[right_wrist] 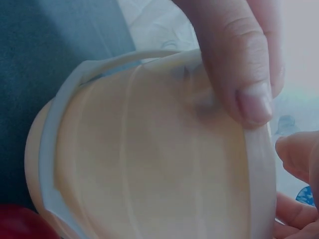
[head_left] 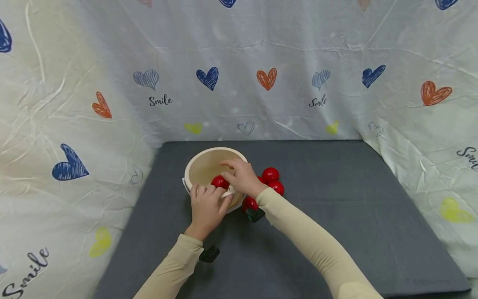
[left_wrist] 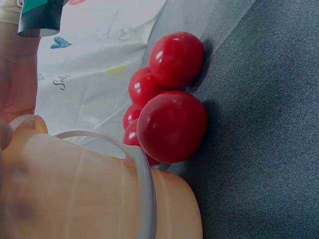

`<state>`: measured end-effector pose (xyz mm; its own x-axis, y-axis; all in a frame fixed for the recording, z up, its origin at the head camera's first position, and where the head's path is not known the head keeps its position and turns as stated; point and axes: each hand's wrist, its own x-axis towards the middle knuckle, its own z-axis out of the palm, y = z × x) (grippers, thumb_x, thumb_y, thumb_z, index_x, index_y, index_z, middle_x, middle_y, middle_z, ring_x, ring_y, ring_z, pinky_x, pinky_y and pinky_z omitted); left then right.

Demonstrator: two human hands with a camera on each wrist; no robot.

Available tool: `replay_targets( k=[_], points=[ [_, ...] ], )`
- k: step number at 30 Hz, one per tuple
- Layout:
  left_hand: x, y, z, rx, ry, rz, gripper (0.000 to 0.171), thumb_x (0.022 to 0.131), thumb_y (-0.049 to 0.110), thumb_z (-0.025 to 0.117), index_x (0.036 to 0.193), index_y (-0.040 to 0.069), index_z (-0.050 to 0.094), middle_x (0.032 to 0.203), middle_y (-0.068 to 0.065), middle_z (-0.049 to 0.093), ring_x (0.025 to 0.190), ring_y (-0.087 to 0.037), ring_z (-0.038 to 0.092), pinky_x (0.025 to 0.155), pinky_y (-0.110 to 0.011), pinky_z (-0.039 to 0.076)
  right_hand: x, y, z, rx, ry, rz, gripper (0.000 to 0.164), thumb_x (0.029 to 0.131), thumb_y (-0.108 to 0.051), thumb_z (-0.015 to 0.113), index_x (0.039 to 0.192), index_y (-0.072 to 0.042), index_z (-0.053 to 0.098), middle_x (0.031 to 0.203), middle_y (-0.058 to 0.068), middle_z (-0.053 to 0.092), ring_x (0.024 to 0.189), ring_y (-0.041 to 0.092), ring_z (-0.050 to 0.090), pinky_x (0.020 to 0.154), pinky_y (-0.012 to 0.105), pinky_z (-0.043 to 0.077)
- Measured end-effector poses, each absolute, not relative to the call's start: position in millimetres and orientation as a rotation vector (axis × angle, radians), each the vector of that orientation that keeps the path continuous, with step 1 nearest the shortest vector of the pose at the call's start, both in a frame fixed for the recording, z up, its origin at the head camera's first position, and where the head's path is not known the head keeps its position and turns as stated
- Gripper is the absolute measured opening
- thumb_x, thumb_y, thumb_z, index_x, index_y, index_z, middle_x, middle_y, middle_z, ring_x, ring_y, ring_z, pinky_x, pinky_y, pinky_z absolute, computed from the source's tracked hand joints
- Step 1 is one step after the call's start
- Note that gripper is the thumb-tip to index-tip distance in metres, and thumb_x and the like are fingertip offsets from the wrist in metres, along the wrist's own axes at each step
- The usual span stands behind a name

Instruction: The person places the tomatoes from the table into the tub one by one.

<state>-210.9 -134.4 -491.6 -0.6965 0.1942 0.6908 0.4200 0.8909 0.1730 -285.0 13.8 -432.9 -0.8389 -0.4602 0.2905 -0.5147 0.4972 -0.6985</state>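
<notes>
A cream bucket (head_left: 198, 164) with a white handle (left_wrist: 145, 189) stands on the dark table, its mouth tipped toward the person. My left hand (head_left: 207, 207) grips the near rim, its fingers over the edge and its thumb (right_wrist: 254, 102) against the outside. Over the mouth at the right side, my right hand (head_left: 240, 176) has its thumb and fingers apart, with nothing seen between them. A red ball (head_left: 219, 182) shows inside the bucket just below the right thumb. Whether the thumb touches that ball, I cannot tell.
Several more red balls (head_left: 270, 175) cluster on the table right of the bucket, one ball (left_wrist: 173, 126) close against its side. The dark tabletop (head_left: 336, 199) extends right. Behind hangs a white sheet (head_left: 239, 50) printed with hearts.
</notes>
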Motion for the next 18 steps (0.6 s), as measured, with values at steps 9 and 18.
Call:
replay_targets(
  k=[9, 18],
  points=[
    [-211.5, -134.2, -492.3, -0.442, -2.332, -0.416, 0.027, 0.091, 0.036, 0.067, 0.089, 0.009, 0.074, 0.085, -0.012, 0.071, 0.084, -0.036, 0.057, 0.108, -0.065, 0.035, -284.6, 15.0, -433.6, 0.835, -2.647, 1.322, 0.036, 0.097, -0.013, 0.066, 0.132, -0.006, 0.066, 0.136, 0.016, 0.066, 0.119, 0.038, 0.067, 0.093, 0.047, 0.060],
    [-211.0, -134.3, -491.5, -0.437, -2.334, -0.414, 0.027, 0.089, 0.035, 0.068, 0.091, 0.009, 0.074, 0.084, -0.014, 0.072, 0.083, -0.036, 0.058, 0.106, -0.067, 0.037, -284.4, 15.8, -434.5, 0.830, -2.650, 1.359, 0.037, 0.097, -0.013, 0.064, 0.133, -0.006, 0.065, 0.136, 0.015, 0.066, 0.119, 0.036, 0.066, 0.096, 0.046, 0.059]
  ],
)
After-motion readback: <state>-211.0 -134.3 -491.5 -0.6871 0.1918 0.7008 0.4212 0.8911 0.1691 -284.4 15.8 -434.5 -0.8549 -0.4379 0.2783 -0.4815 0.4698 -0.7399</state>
